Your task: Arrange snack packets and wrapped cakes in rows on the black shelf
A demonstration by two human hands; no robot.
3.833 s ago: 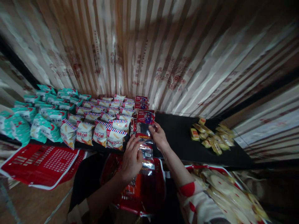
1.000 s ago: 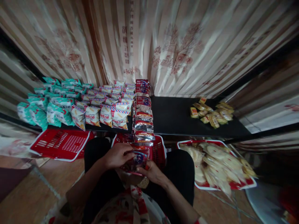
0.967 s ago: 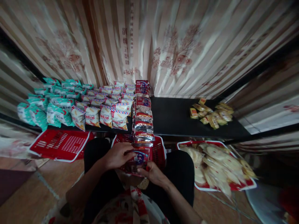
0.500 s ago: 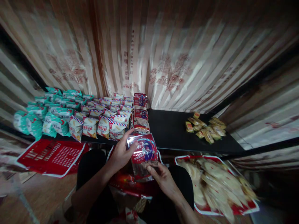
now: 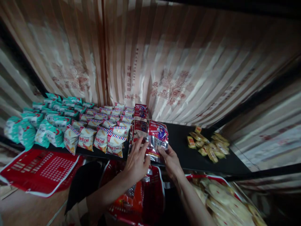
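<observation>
Carried the red packet from above the middle basket to over the black shelf, just right of the stacked red packets, pinching its lower corner in the right hand and curving parted fingers of the left hand alongside, with any grip there impossible to tell. Seem to be placing it, and probably need to align, then release gently. Count one red packet held, four front-row white bags, three red baskets; cannot count the overlapping stacked or yellow packets.

Snack bags in rows on a black shelf above red baskets suggest a shop.
</observation>
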